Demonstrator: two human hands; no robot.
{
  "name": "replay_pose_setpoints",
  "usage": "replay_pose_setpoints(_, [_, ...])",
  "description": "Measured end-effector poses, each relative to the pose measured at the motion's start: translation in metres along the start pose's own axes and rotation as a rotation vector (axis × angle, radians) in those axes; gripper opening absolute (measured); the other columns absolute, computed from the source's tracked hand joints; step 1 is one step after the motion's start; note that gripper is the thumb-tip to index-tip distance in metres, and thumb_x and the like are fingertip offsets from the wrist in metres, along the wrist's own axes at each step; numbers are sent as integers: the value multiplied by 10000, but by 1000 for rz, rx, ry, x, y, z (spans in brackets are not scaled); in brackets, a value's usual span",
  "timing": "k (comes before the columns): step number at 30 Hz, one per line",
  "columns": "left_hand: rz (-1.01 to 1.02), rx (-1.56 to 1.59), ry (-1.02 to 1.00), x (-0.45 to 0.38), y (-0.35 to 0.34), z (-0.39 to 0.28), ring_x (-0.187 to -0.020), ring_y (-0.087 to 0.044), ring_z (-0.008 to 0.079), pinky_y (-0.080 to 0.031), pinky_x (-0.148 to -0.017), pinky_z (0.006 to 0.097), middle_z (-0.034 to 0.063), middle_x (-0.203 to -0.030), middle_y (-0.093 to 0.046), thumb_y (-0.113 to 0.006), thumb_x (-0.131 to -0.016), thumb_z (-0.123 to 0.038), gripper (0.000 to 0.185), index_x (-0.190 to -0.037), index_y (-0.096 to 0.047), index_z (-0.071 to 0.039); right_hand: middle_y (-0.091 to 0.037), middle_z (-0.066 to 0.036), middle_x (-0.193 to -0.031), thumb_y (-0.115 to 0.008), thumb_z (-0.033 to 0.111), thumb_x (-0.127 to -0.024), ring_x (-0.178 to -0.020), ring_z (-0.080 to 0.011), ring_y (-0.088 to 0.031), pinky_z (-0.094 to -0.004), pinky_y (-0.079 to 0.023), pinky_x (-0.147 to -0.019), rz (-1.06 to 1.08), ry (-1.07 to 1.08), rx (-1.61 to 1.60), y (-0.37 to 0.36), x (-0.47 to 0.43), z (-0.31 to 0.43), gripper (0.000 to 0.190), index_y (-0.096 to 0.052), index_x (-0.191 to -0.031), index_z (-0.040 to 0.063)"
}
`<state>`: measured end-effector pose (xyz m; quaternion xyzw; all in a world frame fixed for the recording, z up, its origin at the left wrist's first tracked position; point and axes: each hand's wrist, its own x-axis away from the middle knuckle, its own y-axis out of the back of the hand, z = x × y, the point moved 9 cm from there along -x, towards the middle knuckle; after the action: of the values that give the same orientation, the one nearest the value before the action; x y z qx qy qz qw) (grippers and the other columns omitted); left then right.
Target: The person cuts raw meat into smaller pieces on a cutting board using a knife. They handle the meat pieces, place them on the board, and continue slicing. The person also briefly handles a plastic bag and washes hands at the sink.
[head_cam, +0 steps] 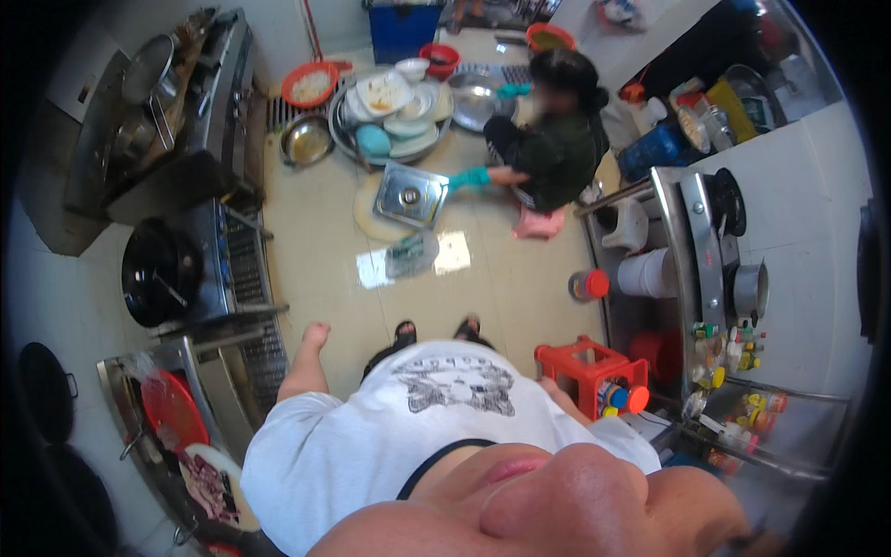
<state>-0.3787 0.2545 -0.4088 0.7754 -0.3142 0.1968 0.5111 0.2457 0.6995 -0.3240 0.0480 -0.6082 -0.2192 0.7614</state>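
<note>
My left hand (317,334) hangs at my side over the tiled floor, near the metal floor grating; its fingers are too small to make out. My right forearm shows beside my white shirt and a red plastic stool (571,358), but the hand is out of sight. My feet in dark sandals stand on the floor. Ahead, a clear plastic bag (412,254) with something green lies on the tiles. Beyond it, a co-worker (557,146) in teal gloves sits on a pink stool, one glove at a rectangular steel lid (412,195) beside a big basin of dishes (334,132).
A wok (161,271) and stoves line the left. Lower left, a cutting board (237,480) holds sliced meat near a red tray (175,411). At right are a steel rack (668,209), a red-lidded jar (589,285) and condiment bottles. A blue bin (404,31) stands ahead.
</note>
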Motion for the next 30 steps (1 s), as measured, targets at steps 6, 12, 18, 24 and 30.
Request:
replay_pose_setpoints(6, [70,-22,192,61,-38,37,-987,-657,382,-502,-878,452,261,-1024,-675,-628,-812,-308,327,-937,-732,-24,-601,-109,-723,-572,131,-860,-577,-253,-544,-435,-433,-497,56,-23,-117,57,-99,-22,160,-670,-927,23])
replay_pose_setpoints(12, [74,-320,-34,68,-36,-31,-775,-659,269,-523,-700,416,167,-839,-694,-558,-886,-360,366,-945,-700,-28,-612,-111,-788,-526,249,-898,-629,-228,-560,-425,-464,-530,161,130,351,128,-196,144,290,-654,-1048,37])
replay_pose_setpoints(18, [-4,308,168,32,-32,-226,-1001,-656,291,-506,-878,381,175,-1062,-695,-641,-879,-321,355,-1080,-684,-32,-566,-20,-871,-560,311,-892,-722,-176,-520,-362,-452,-569,11,156,62,249,-246,334,321,-608,-1160,140])
replay_pose_setpoints(24, [-127,507,130,39,-27,-301,-985,-639,219,-499,-879,342,129,-1058,-693,-653,-896,-273,340,-1111,-653,-8,-634,-64,-910,-591,250,-877,-711,-178,-573,-339,-480,-547,-12,427,291,295,-289,420,353,-639,-1186,86])
replay_pose_setpoints(30, [-18,181,338,66,-65,-221,-1007,-661,281,-511,-884,383,186,-1041,-700,-656,-850,-256,330,-1051,-676,6,-661,-100,-908,-607,235,-868,-697,-220,-598,-392,-496,-540,61,239,313,288,-263,410,387,-635,-1214,64])
